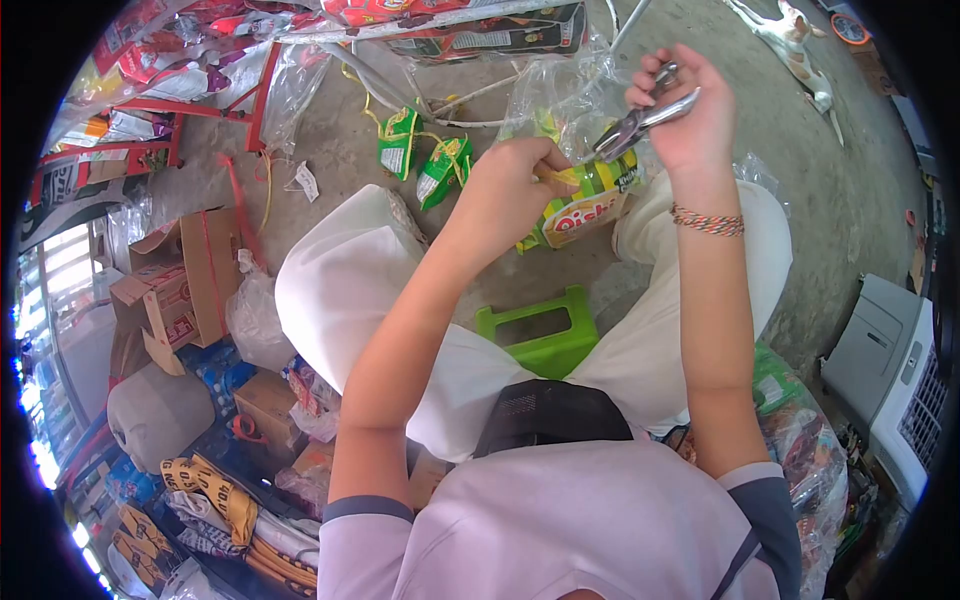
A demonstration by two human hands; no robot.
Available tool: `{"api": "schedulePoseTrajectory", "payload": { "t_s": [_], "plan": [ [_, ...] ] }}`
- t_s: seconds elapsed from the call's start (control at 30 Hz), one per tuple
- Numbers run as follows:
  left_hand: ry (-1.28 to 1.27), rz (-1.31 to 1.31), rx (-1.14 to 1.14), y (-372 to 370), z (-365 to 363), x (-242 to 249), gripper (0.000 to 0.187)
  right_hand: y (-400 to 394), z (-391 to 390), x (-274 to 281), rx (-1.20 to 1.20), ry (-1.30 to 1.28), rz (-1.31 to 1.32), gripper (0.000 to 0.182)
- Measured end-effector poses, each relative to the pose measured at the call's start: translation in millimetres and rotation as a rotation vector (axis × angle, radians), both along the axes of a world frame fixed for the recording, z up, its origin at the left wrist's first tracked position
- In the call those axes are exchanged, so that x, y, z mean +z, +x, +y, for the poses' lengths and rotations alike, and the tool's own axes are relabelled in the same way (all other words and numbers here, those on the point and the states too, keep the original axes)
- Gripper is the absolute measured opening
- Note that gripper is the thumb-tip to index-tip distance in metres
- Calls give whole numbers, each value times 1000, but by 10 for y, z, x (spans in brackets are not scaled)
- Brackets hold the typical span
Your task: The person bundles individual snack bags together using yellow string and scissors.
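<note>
My left hand [515, 180] pinches the edge of a green and yellow Oishi snack bag [588, 212] between my knees. My right hand [692, 112] is wrapped around the handles of a shiny metal hole punch [635, 128], whose handles are spread apart. The jaws of the punch are right at the bag's top edge, close to my left fingertips. Clear plastic wrapping [560, 95] lies just beyond the bag. Two green snack packs [443, 170] tied on a yellow string are on the floor left of my left hand.
A green plastic stool [550, 335] is between my legs. Cardboard boxes [200, 270] and a grey jug [160, 412] stand at left, near a red metal rack [262, 100]. A cat [795, 45] lies at upper right; a grey-white appliance [880, 345] is at right.
</note>
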State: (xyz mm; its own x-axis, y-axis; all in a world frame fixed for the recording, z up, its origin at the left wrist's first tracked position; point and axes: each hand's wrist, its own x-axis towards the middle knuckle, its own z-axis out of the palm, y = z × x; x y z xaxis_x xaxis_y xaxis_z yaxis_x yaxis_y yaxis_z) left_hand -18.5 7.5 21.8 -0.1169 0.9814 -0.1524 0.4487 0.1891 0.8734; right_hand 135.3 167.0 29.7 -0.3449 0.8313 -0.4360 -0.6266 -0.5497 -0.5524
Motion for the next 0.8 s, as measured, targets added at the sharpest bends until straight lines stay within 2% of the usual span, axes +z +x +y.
{"api": "schedulePoseTrajectory", "payload": {
  "t_s": [0.1, 0.13, 0.23, 0.33, 0.43, 0.5, 0.53, 0.6, 0.7, 0.8],
  "plan": [
    [-28, -2, 32, -56, 6, 65, 26, 134, 86, 97, 23, 277, 42, 19],
    [-40, -19, 57, -94, 4, 83, 25, 207, 113, 151, 147, 442, 75, 23],
    [-84, -90, 130, -198, -6, 145, 24, 195, -78, 401, 336, 1000, -768, 26],
    [-104, -208, 164, -257, -13, 139, 24, 148, -167, 159, 606, 1182, -836, 27],
    [-78, -321, 146, -274, -28, 50, 24, 87, -278, 62, 698, 1282, -788, 22],
    [-114, -349, 132, -245, -45, 96, 23, 84, -262, 88, 785, 1231, -843, 17],
    [-123, -284, 102, -237, -52, 134, 23, 91, -254, 95, 829, 1204, -871, 16],
    [-138, -156, 43, -222, -51, 195, 23, 108, -247, 68, 772, 1240, -904, 17],
    [181, -326, 197, -113, -68, 66, 22, 142, -212, 66, 697, 1270, -934, 18],
    [-29, -662, 111, -383, -97, -32, 23, 174, -205, 173, 714, 1265, -939, 16]
  ]
}}
